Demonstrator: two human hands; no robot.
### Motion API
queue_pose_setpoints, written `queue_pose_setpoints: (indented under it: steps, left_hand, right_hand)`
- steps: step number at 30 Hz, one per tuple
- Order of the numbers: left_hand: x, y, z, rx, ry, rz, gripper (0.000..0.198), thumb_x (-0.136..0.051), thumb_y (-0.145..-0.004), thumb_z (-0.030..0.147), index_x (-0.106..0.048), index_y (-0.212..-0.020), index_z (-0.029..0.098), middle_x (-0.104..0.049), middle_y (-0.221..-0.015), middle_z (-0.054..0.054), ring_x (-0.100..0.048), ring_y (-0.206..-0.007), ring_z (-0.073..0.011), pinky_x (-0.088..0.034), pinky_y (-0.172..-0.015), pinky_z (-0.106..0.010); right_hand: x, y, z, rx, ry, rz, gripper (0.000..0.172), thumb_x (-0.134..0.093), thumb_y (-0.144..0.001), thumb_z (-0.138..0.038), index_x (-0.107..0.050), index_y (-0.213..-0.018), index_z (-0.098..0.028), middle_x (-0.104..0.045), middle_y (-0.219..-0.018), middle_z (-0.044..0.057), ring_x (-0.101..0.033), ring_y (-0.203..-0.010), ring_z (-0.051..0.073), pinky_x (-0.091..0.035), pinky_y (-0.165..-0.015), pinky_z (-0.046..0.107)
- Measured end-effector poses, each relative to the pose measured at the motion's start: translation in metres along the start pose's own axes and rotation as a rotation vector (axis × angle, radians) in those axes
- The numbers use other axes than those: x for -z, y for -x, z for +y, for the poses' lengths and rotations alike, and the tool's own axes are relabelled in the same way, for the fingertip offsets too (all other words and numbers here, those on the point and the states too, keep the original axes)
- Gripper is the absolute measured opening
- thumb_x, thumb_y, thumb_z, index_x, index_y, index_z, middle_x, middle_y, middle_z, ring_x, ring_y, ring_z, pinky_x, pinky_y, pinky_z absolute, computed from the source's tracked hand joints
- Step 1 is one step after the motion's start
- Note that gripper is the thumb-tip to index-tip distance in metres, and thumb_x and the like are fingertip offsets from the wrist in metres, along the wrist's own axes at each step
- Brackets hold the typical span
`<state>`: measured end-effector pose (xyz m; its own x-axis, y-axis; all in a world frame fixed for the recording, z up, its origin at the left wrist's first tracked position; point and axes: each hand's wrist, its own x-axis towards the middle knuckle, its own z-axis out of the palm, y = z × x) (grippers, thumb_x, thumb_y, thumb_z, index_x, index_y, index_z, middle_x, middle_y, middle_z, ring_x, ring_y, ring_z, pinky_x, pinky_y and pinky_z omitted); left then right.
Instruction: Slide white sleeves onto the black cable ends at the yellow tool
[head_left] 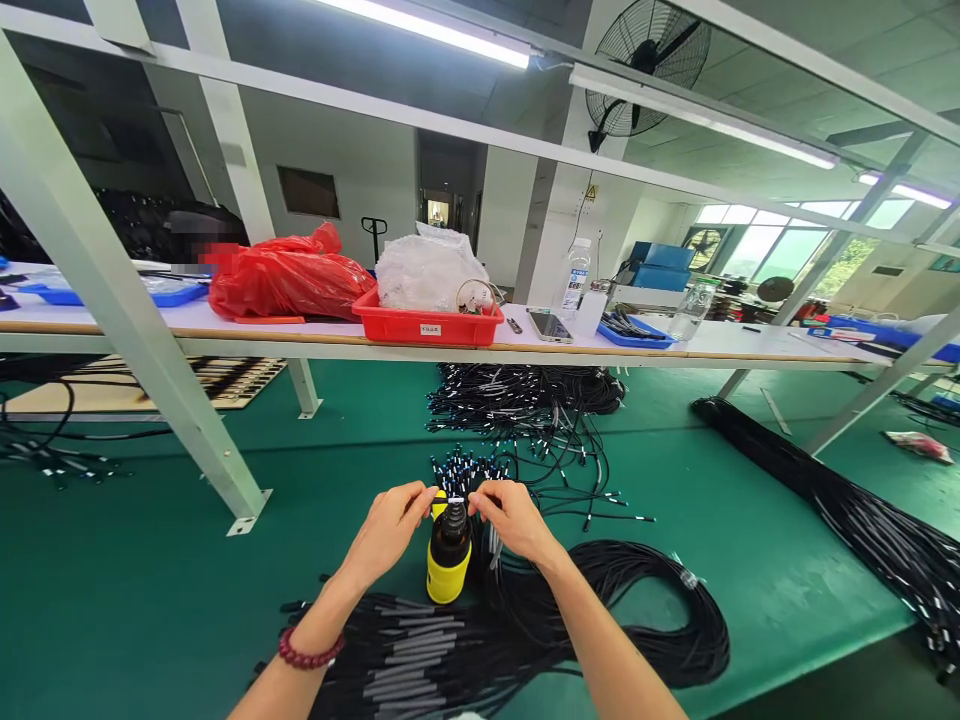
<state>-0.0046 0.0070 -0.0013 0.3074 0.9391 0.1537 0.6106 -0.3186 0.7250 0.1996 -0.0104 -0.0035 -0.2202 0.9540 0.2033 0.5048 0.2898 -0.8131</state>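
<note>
My left hand [396, 520] and my right hand [510, 512] face each other, fingertips pinched on a thin black cable [454, 500] with a whitish piece between them. Just below it stands a yellow and black tool [448, 575] that looks like a heat gun, its ribbed dark nozzle pointing up. The cable is level, close above the nozzle; I cannot tell if they touch. Behind my hands lies a bunch of cable ends [469, 465] with white and blue tips. Nearer me, black cables with grey sleeves [416, 655] are spread out beside a coiled black cable bundle [675, 640].
A cable heap [525, 395] lies under the raised shelf [315, 345], a long bundle [817, 490] to the right. On the shelf are a red bag [289, 280], a red bin [427, 328], a phone [550, 325] and a bottle [576, 275]. A white post [150, 280] rises on the left.
</note>
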Motion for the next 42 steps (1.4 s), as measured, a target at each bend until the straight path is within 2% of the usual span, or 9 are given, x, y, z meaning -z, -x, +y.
queue_pose_setpoints:
  steps: [8, 13, 17, 21, 25, 31, 36, 39, 42]
  left_hand:
    - [0.003, 0.001, 0.005, 0.004, 0.021, -0.018, 0.036, -0.039, -0.091, 0.051, -0.053, -0.076, 0.021, -0.055, -0.068, 0.003, -0.045, -0.058, -0.0143, -0.033, -0.055, -0.024]
    - [0.005, 0.001, 0.006, 0.023, -0.002, -0.063, 0.049, -0.031, -0.094, 0.052, -0.052, -0.063, 0.021, -0.054, -0.058, 0.002, -0.050, -0.059, -0.0167, -0.032, -0.058, -0.026]
    - [0.004, 0.001, 0.004, 0.027, -0.005, -0.063, 0.054, -0.027, -0.095, 0.053, -0.048, -0.058, 0.021, -0.049, -0.054, 0.003, -0.048, -0.057, -0.0162, -0.032, -0.059, -0.026]
    - [0.001, 0.001, 0.002, 0.015, -0.004, -0.054, 0.050, -0.031, -0.094, 0.053, -0.048, -0.061, 0.021, -0.050, -0.057, 0.003, -0.047, -0.059, -0.0164, -0.030, -0.059, -0.026]
    - [0.000, 0.001, 0.004, 0.013, 0.003, -0.036, 0.045, -0.034, -0.093, 0.052, -0.050, -0.065, 0.021, -0.050, -0.059, 0.004, -0.046, -0.059, -0.0157, -0.030, -0.058, -0.026]
    - [0.000, 0.002, 0.004, -0.001, 0.027, 0.002, 0.032, -0.041, -0.091, 0.046, -0.053, -0.075, 0.021, -0.054, -0.066, 0.003, -0.048, -0.063, -0.0156, -0.033, -0.059, -0.025]
    - [0.000, 0.002, 0.000, -0.018, 0.046, 0.021, 0.022, -0.046, -0.089, 0.041, -0.055, -0.085, 0.021, -0.059, -0.075, 0.002, -0.052, -0.067, -0.0160, -0.036, -0.060, -0.024]
    - [0.000, 0.002, 0.001, -0.025, 0.043, 0.016, 0.026, -0.045, -0.090, 0.043, -0.054, -0.079, 0.021, -0.057, -0.070, 0.003, -0.050, -0.064, -0.0156, -0.034, -0.059, -0.024]
    - [0.000, 0.002, 0.003, -0.028, 0.037, 0.003, 0.041, -0.037, -0.093, 0.046, -0.050, -0.064, 0.021, -0.052, -0.059, 0.003, -0.047, -0.059, -0.0153, -0.032, -0.059, -0.026]
  right_hand:
    - [-0.003, -0.003, 0.006, -0.031, -0.043, 0.058, 0.017, -0.059, -0.084, -0.019, -0.070, -0.072, -0.016, -0.067, -0.067, 0.000, -0.054, -0.062, 0.012, -0.036, -0.057, 0.020]
    - [-0.002, -0.004, 0.003, -0.026, -0.053, 0.035, 0.016, -0.059, -0.083, -0.018, -0.069, -0.071, -0.016, -0.067, -0.068, 0.000, -0.055, -0.062, 0.012, -0.038, -0.057, 0.020]
    - [0.001, -0.002, 0.000, -0.002, -0.017, 0.010, 0.021, -0.056, -0.087, -0.021, -0.071, -0.073, -0.016, -0.065, -0.065, -0.001, -0.050, -0.057, 0.011, -0.033, -0.055, 0.021]
    - [0.005, -0.002, -0.002, 0.031, 0.022, -0.010, 0.027, -0.054, -0.090, -0.023, -0.072, -0.071, -0.017, -0.062, -0.060, -0.003, -0.047, -0.055, 0.010, -0.031, -0.057, 0.022]
    - [0.003, -0.004, 0.001, 0.009, 0.040, 0.031, 0.025, -0.056, -0.088, -0.021, -0.072, -0.070, -0.016, -0.062, -0.059, -0.003, -0.046, -0.053, 0.010, -0.029, -0.054, 0.023]
    - [-0.005, -0.006, 0.003, -0.022, 0.020, 0.096, 0.017, -0.059, -0.084, -0.018, -0.071, -0.073, -0.015, -0.070, -0.071, 0.002, -0.058, -0.064, 0.013, -0.038, -0.059, 0.021]
    - [-0.006, -0.005, 0.000, -0.024, 0.017, 0.131, 0.012, -0.060, -0.081, -0.013, -0.069, -0.074, -0.016, -0.071, -0.075, 0.002, -0.061, -0.069, 0.014, -0.041, -0.062, 0.021]
    - [-0.005, -0.004, 0.000, -0.015, 0.032, 0.132, 0.014, -0.059, -0.083, -0.016, -0.069, -0.073, -0.016, -0.070, -0.073, 0.002, -0.059, -0.067, 0.014, -0.038, -0.060, 0.022]
    - [-0.003, -0.002, 0.001, 0.002, 0.049, 0.113, 0.024, -0.055, -0.088, -0.023, -0.069, -0.069, -0.017, -0.066, -0.064, 0.000, -0.054, -0.058, 0.012, -0.034, -0.057, 0.023]
